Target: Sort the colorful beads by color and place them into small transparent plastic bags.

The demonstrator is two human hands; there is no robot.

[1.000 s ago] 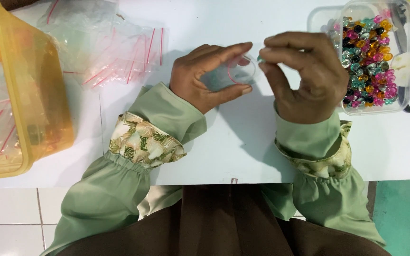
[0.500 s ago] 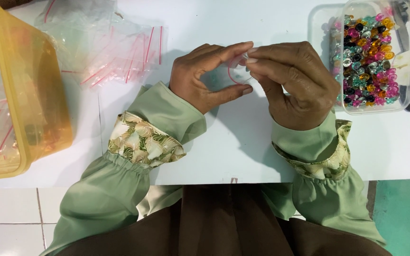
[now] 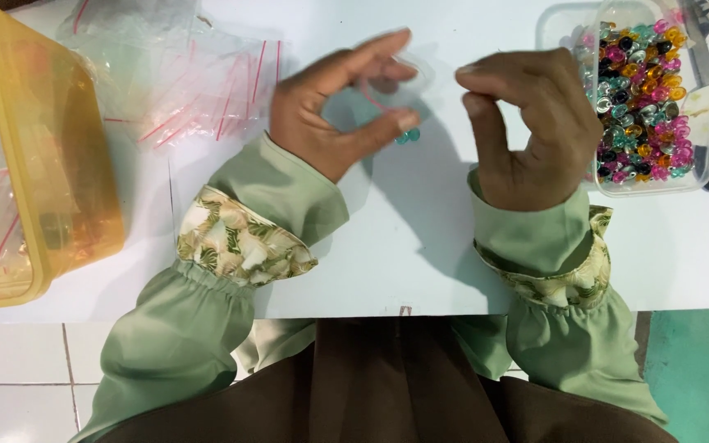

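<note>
Head view: left hand (image 3: 334, 115) pinches a small clear bag (image 3: 387, 78) holding teal beads (image 3: 408, 135) — right hand (image 3: 527, 123), at three o'clock, curls empty beside the bead tub (image 3: 703, 98).

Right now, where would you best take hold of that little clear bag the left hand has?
Probably by the open top edge of the small clear zip bag, coming from the right: the left hand pinches its left side, and beads weigh the bottom.
</note>
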